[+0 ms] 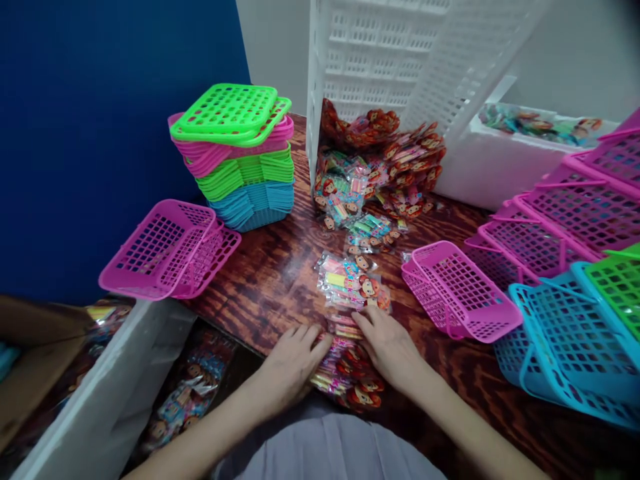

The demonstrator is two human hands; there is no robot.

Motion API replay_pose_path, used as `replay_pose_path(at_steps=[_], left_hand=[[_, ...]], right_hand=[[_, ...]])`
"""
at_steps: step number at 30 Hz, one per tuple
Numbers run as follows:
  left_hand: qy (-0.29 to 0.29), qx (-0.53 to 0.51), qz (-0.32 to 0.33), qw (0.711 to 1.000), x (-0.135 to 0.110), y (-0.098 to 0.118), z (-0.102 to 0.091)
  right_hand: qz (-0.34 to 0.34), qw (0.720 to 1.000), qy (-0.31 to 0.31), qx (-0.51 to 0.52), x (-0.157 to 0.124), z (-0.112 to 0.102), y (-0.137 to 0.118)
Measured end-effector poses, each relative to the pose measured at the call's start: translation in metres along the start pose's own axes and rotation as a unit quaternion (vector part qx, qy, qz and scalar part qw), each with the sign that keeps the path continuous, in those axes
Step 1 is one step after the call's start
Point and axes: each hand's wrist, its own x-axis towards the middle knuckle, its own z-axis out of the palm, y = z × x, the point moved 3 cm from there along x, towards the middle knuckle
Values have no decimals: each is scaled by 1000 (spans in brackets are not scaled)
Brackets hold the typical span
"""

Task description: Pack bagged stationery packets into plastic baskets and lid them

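A row of small clear plastic packets (345, 363), printed with a red-haired cartoon figure, stands packed together at the table's near edge. My left hand (295, 360) presses on its left side, fingers bent and thumb against the packets. On the other side my right hand (387, 343) grips the far right end, with its fingertips at the top. Just beyond my fingers lie a few flat packets (350, 280) with pink and yellow sticks inside. A larger heap of packets (380, 167) spills from a white plastic crate (370, 60) tipped on its side.
Pink, green and blue baskets (240, 160) are stacked at the back left, near a pink basket (165, 250). More baskets (565, 333) and a single pink basket (463, 287) stand on the right. White foam boxes (520, 160) holding packets sit behind and at lower left.
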Motion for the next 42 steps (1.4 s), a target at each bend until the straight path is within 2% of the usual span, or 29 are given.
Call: replay_pose_path(at_steps=[7,17,21,25,27,30,32,35,37,42], left_hand=[[-2,-7,10,1000,1,1,-1],[9,5,15,1000,-2,2,3],[50,25,45,997,-2,5,4],[70,63,77,993,2,8,-7],[50,59,97,992,4,8,-14],[19,30,102,994,5,5,-20],[8,13,95,995,6,3,-20],[8,2,84,996,6,2,-14],[12,1,75,997,6,2,-11],[-3,-5,56,998,4,4,-12]], right_hand=[[30,996,-52,61,3,-4,4],[35,998,-54,18,9,-6,-14],[36,997,-52,36,14,-6,-20],[-12,996,-33,84,25,-6,-28],[-32,988,-59,137,33,-6,-22],[-39,955,-147,255,49,-5,2],[10,957,-114,268,64,-7,23],[108,985,-5,137,86,-7,45],[126,987,0,95,95,-1,48],[148,964,2,220,97,1,65]])
